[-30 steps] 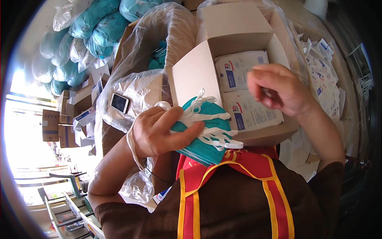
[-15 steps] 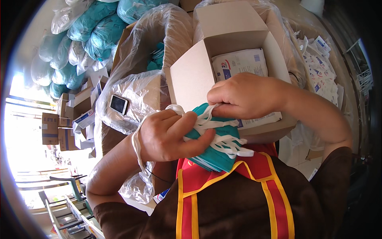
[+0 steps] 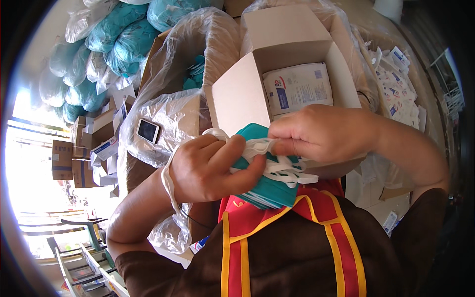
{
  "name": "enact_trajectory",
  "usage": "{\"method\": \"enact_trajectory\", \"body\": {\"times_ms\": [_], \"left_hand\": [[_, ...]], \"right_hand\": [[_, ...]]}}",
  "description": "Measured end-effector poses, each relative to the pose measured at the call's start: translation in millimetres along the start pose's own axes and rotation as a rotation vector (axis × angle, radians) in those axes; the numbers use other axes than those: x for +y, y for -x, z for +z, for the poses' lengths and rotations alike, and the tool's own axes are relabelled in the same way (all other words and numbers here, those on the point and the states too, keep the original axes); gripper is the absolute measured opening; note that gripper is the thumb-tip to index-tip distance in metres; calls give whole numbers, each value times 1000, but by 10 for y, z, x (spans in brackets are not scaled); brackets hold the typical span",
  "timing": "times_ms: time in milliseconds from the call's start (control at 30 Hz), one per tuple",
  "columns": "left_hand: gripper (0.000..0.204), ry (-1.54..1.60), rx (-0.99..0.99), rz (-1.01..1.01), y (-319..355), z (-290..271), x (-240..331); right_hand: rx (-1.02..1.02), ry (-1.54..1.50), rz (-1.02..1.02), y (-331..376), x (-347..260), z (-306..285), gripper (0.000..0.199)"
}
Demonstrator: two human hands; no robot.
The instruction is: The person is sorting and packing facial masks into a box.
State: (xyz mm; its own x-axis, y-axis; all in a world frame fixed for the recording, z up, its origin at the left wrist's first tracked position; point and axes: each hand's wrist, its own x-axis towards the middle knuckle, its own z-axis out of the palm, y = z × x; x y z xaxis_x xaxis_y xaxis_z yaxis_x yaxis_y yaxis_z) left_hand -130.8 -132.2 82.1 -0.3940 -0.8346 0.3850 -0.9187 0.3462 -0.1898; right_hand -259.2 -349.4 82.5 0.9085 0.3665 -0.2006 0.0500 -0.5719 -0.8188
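My left hand (image 3: pixel 205 166) is closed around a stack of teal face masks (image 3: pixel 272 193) in front of my chest. White elastic straps (image 3: pixel 284 171) bunch across the top of the stack, and one loop runs round my left wrist. On the stack's right side, my right hand (image 3: pixel 326 132) pinches a white strap between thumb and forefinger. Just beyond both hands stands an open cardboard box (image 3: pixel 235 94) with flat printed white packets (image 3: pixel 299 86) inside. The stack's far right part is hidden by my right hand.
A plastic-lined carton (image 3: pixel 168 54) with teal masks stands left of the box. A phone (image 3: pixel 148 130) lies on plastic film at the left. Farther right, a carton holds many white packets (image 3: pixel 396 81). Teal-filled bags (image 3: pixel 131 42) pile up at the far left, above empty boxes (image 3: pixel 101 123).
My right hand has moved right and slightly nearer, drawing the white straps along. More of the packets in the box shows. My left hand has barely moved.
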Motion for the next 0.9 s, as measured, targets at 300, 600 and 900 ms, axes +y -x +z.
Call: {"method": "enact_trajectory", "body": {"times_ms": [300, 600, 900], "left_hand": [[40, 15, -12, 5, -10, -12, -21], [35, 137, -41, -253, 230, -62, 13], [33, 44, 2, -246, 562, -102, -163]], "right_hand": [[-40, -186, 11, -15, 47, 24, 27], [89, 152, -92, 462, -108, 84, 24], [96, -12, -15, 1075, -105, 100, 19]]}}
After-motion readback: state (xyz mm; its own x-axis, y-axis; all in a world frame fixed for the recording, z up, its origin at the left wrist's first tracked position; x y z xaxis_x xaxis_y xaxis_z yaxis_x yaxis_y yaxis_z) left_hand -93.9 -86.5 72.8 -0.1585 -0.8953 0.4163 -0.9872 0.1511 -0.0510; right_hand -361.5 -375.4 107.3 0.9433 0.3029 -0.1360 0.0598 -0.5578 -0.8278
